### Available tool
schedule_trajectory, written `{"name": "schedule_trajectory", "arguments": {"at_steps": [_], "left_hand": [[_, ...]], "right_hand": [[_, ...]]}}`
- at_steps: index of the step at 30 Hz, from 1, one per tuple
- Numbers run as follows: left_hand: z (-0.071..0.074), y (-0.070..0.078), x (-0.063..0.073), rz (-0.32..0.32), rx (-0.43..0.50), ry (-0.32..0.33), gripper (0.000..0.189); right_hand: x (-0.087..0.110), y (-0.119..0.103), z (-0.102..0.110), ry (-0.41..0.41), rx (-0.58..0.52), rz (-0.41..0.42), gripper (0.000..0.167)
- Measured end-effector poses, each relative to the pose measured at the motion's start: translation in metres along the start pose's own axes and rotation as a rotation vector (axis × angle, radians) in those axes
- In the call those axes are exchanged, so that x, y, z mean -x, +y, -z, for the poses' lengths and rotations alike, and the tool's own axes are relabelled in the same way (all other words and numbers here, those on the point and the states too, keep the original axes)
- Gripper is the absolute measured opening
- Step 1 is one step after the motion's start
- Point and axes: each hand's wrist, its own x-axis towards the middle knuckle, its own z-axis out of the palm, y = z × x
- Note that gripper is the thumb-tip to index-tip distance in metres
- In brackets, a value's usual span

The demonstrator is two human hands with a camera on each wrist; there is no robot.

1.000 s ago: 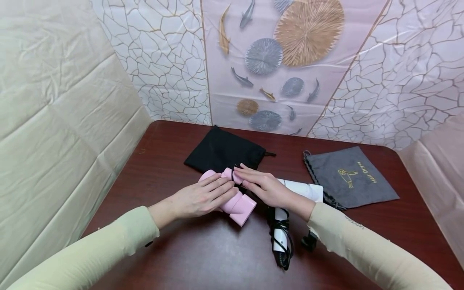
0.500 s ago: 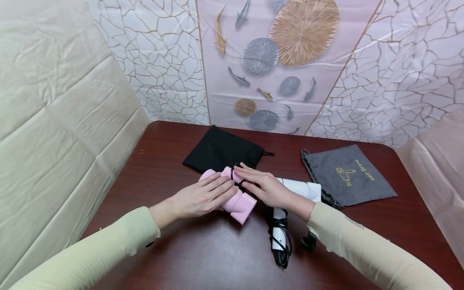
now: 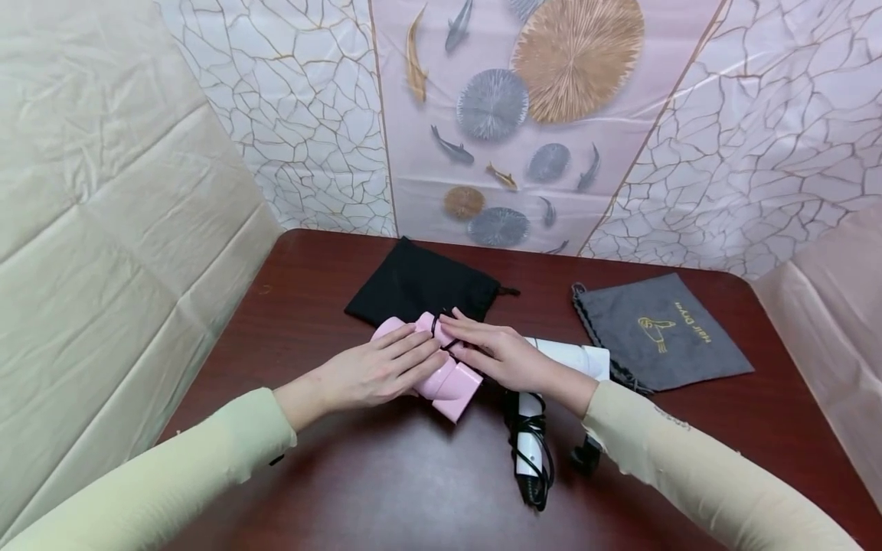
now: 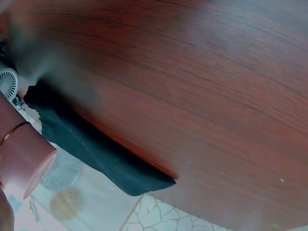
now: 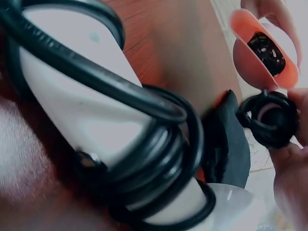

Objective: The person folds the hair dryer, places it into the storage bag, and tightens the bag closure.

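Note:
A pink hair dryer [image 3: 451, 385] lies on the dark red table [image 3: 331, 467] with its folded handle wound in black cord [image 3: 437, 327]. My left hand [image 3: 396, 366] rests flat on the dryer's body with straight fingers. My right hand [image 3: 482, 348] lies over the wrapped handle, its fingers straight and touching the cord. The left wrist view shows the dryer's pink barrel [image 4: 21, 159] beside the black pouch [image 4: 96, 149]. In the right wrist view the pink nozzle [image 5: 262, 48] and the cord coil [image 5: 269, 118] sit next to my fingertips [image 5: 288, 163].
A white hair dryer [image 3: 529, 436] wound in black cord [image 5: 154, 159] lies under my right forearm, its plug [image 3: 586, 453] beside it. A black pouch [image 3: 420, 285] lies just behind the pink dryer. A grey drawstring pouch [image 3: 658, 333] lies at the right. Covered walls close in the table.
Both hands and the pink dryer have shifted slightly to the left; their hold looks the same.

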Motion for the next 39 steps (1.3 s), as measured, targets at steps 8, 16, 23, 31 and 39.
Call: {"name": "schedule_trajectory", "arguments": {"at_steps": [8,16,23,31,39], "left_hand": [[0.01,-0.001,0.018,-0.041,0.015,-0.009,0.043],[0.007,0.009,0.024,-0.076,0.066,-0.005,0.049],[0.003,0.015,0.024,-0.098,0.092,-0.019,0.051],[-0.005,0.021,0.023,-0.097,0.124,-0.055,0.053],[-0.014,0.025,0.026,-0.12,0.133,-0.072,0.053]], "right_hand": [[-0.003,-0.007,0.008,-0.098,0.045,-0.051,0.058],[-0.006,-0.003,0.024,-0.124,0.085,-0.165,0.065],[-0.004,-0.002,0.03,-0.148,0.094,-0.239,0.066],[0.002,-0.004,0.03,-0.14,0.108,-0.247,0.066],[0.011,-0.005,0.031,-0.135,0.109,-0.246,0.067]]}}
